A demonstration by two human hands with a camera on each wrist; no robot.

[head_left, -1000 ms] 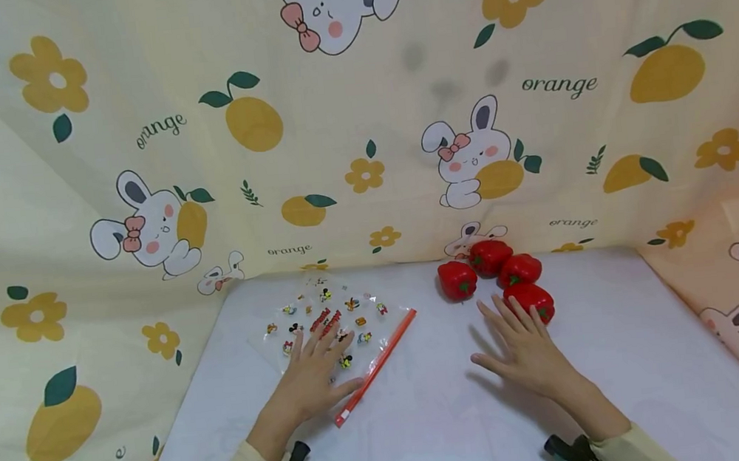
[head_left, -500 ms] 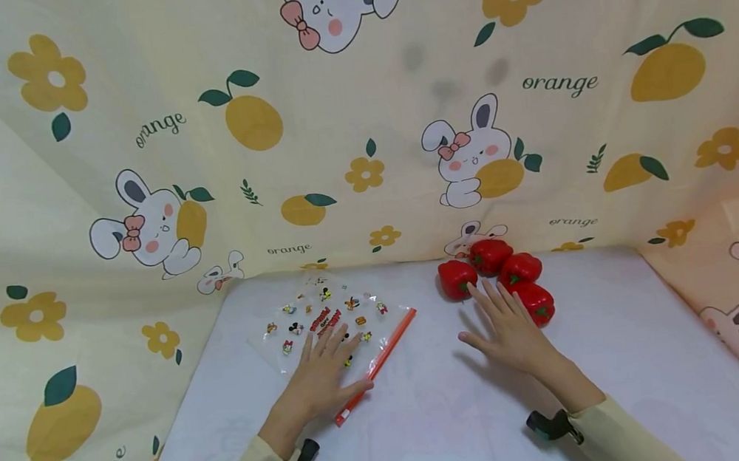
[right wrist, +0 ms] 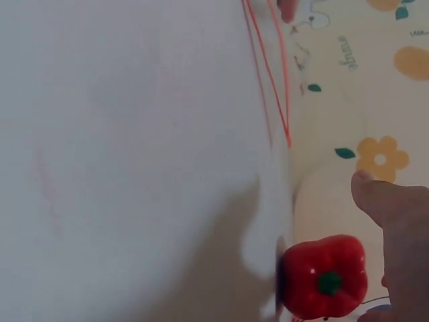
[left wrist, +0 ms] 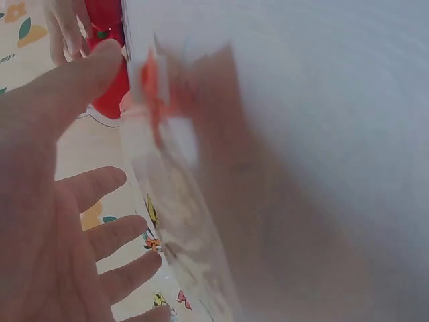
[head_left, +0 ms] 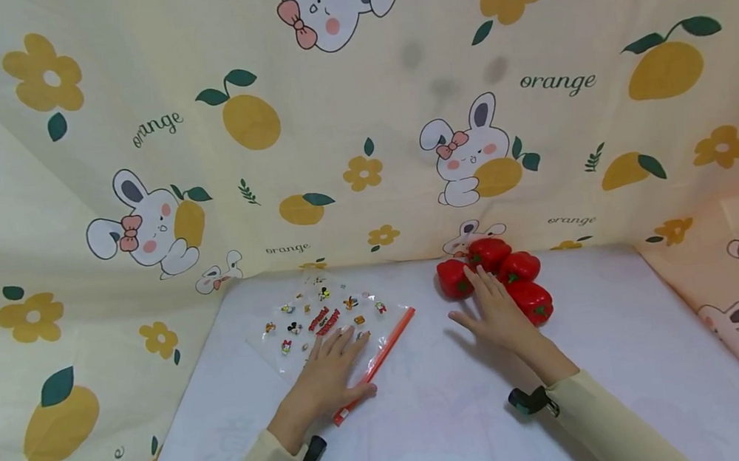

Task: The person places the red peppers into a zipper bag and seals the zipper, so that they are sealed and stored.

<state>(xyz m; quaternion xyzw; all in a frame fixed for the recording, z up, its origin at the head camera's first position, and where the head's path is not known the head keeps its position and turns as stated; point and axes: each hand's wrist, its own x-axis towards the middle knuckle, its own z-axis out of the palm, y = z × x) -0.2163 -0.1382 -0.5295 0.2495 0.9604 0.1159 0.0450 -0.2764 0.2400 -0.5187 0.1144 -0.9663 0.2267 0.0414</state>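
A clear zip bag (head_left: 325, 320) printed with small cartoon figures lies flat at the left of the table, its orange-red zip strip (head_left: 390, 347) slanting along the near right side. Over the bag my left hand (head_left: 326, 378) is spread, thumb across the strip; in the left wrist view the palm and fingers stand beside the bag (left wrist: 184, 215) with nothing gripped. Several red bell peppers cluster at the back right. Fingers spread, my right hand (head_left: 501, 316) reaches between the leftmost pepper (head_left: 454, 279) and the front pepper (head_left: 531, 302). One pepper (right wrist: 328, 282) shows below the right thumb in the right wrist view.
White sheeting covers the table (head_left: 428, 418). A cream curtain (head_left: 356, 91) printed with rabbits, flowers and oranges rises behind it and at both sides. Dark wrist cameras (head_left: 528, 401) sit at both cuffs.
The right hand has moved left and forward, its fingertips now overlapping the leftmost pepper in the head view. The left hand has shifted slightly right over the bag. Bag and peppers stay put.
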